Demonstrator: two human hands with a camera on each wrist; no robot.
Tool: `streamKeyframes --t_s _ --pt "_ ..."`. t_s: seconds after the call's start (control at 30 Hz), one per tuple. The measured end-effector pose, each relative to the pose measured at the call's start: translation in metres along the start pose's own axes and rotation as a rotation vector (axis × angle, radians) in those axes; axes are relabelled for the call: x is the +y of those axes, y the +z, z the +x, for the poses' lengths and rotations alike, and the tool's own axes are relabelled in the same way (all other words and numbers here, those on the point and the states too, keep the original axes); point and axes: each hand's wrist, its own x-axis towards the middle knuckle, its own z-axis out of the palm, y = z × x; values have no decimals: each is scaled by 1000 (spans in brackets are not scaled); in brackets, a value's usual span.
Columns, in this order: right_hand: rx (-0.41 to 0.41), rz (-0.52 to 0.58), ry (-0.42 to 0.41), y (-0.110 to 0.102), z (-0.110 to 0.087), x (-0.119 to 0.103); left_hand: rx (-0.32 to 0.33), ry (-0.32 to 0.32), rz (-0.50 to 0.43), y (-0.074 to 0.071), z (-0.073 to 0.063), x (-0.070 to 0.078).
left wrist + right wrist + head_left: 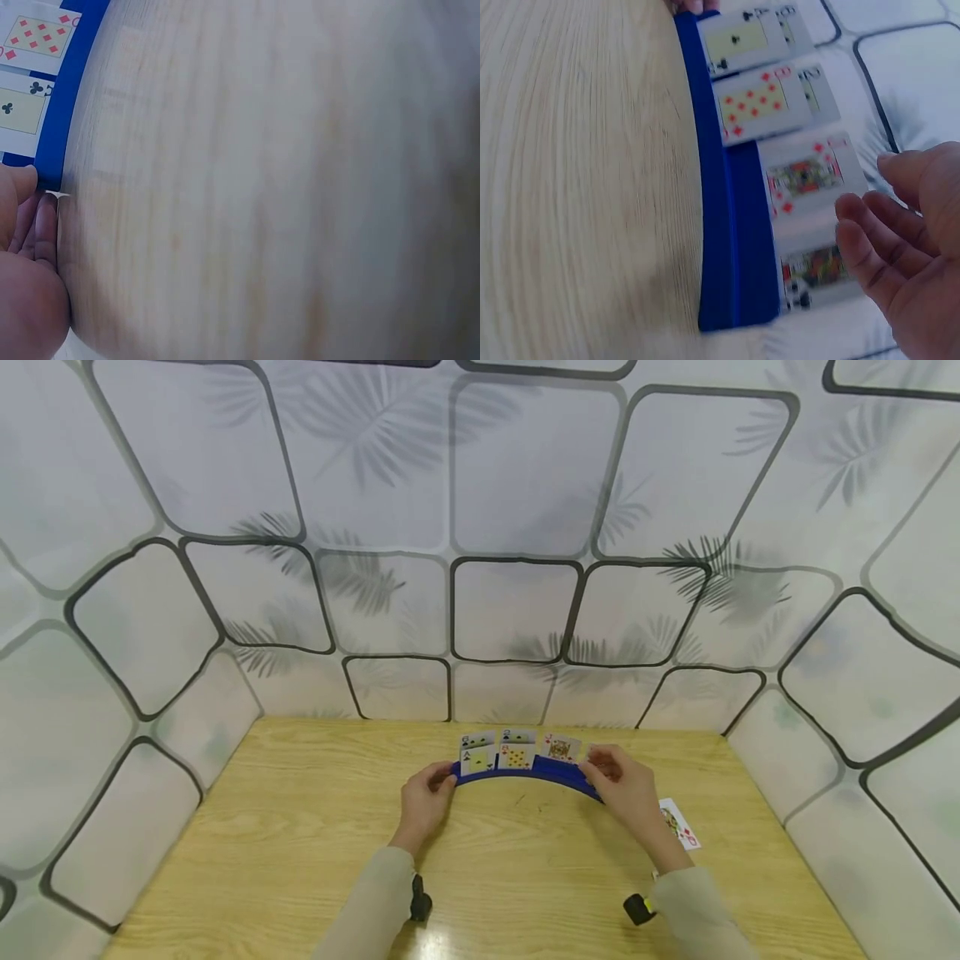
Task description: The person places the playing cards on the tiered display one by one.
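Observation:
A curved blue card holder [558,772] lies on the table with playing cards standing in two rows. My left hand [423,803] pinches its left end between thumb and fingers. Toward that end, an ace of clubs [736,40] and a diamond number card [751,106] stand in the front row, each overlapping a black-pip card behind. Farther right, a diamond face card [806,176] and a club face card [814,276] fill the back row. Beside the club card is my right hand [922,247], fingers loosely bent and thumb apart, nothing between them.
A loose diamond face card [679,824] lies on the wooden table [300,827], partly hidden behind the right forearm. Patterned walls [517,610] enclose the table at the back and both sides. Black devices [421,902] sit at both wrists.

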Motion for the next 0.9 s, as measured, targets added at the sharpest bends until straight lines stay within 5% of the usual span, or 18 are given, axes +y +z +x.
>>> streamKeyframes --t_s 0.5,0.9 --pt "104 -126 3 -61 -32 61 7 -7 -10 2 -1 -3" --pt "-34 -225 133 -86 -43 103 6 -9 3 2 0 -2"
